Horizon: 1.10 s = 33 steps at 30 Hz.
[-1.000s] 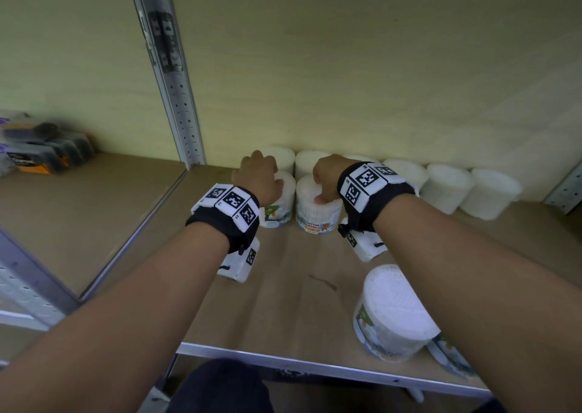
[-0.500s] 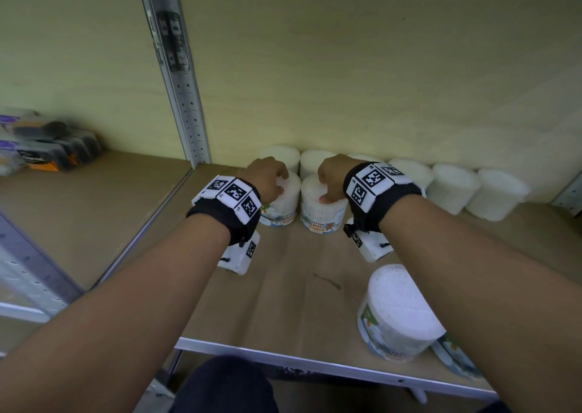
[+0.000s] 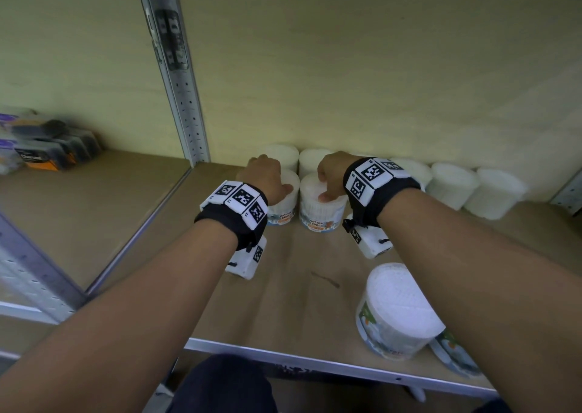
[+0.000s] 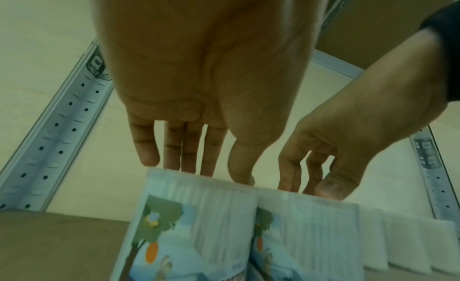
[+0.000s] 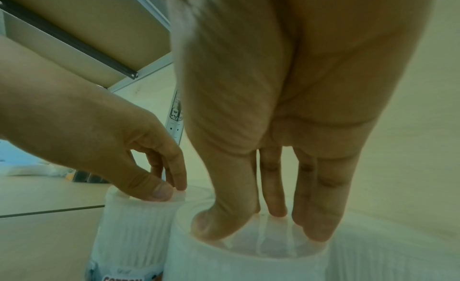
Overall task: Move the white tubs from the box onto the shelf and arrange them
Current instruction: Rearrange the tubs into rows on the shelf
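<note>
Pressing down w/ both hands, you have each one on top of a white tub on the shelf (image 3: 302, 289). Your left hand (image 3: 264, 178) rests on the left front tub (image 3: 285, 206); its fingers (image 4: 191, 147) are nearly straight and a bit apart, tips on the lid, not curled round the wall. Your right hand (image 3: 332, 173) rests on the right front tub (image 3: 318, 211); thumb and fingertips (image 5: 272, 196) point down and touch the lid, fingers close together, nothing clamped. The two front tubs stand upright, touching each other, approx. mid-shelf toward the far side, labels facing near. Just behind them is the back row of tubs (image 3: 453, 184) along the far wall, running to the right. One more near tub (image 3: 396, 308) stands at the near right edge, partly under your right forearm, and a tilted tub (image 3: 455, 356) shows just right of it, mostly hidden. On the left bay, beyond the metal upright (image 3: 185, 104), dark packs (image 3: 47, 148) lie far left. The box is not in view.
</note>
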Motion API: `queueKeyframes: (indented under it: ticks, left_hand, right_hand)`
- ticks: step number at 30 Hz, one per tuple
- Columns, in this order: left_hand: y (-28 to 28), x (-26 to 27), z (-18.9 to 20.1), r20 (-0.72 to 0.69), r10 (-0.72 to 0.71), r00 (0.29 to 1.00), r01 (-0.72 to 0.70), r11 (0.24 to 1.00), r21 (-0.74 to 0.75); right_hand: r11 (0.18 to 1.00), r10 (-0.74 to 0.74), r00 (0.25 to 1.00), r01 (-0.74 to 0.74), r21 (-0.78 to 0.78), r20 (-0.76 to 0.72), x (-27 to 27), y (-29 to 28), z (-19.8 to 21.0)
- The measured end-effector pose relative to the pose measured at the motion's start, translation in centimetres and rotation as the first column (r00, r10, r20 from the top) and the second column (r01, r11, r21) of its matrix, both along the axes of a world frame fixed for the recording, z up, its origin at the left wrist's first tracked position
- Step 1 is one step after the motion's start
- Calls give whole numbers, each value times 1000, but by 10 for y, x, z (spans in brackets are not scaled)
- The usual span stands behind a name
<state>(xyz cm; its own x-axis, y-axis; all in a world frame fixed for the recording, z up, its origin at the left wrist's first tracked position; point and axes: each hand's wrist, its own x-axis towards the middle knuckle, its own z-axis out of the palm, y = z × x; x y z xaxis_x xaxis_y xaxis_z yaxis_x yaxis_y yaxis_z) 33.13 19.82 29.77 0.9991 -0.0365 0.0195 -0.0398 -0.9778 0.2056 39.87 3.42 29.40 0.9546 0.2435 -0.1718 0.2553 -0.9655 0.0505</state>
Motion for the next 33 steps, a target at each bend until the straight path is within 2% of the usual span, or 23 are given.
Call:
queueKeyframes:
  ticks: [9,12,17,22,25,28,30,33]
  left_hand:
    - [12,3,12,-96,-147,985,143,989,-43]
    - [17,3,13,-105,-174,979,169,984,-61]
    - [19,4,12,-104,-194,975,189,980,-59]
    - [20,0,17,-126,-223,967,220,975,-31]
    - [21,-10,22,-145,-232,962,233,972,-15]
    - [24,-28,27,-159,-250,955,255,967,11]
    - [26,-43,28,-155,-258,954,266,964,31]
    - [31,-64,28,-147,-267,952,275,961,34]
  right_hand:
    - [1000,-15,999,15,-10,50,-17,0,17]
    - [999,-44,998,43,-13,-50,-9,4,3]
    - [992,21,998,-28,-125,-60,-1,6,0]
    - [989,5,997,-16,-148,-74,-11,8,8]
    - [973,84,993,-99,-210,-77,-4,11,-2]
    - [951,74,993,-98,-294,-93,2,18,-7]
    - [943,68,986,-113,-313,-153,3,23,-18]
    - [939,108,985,-146,-311,-136,-9,29,-26]
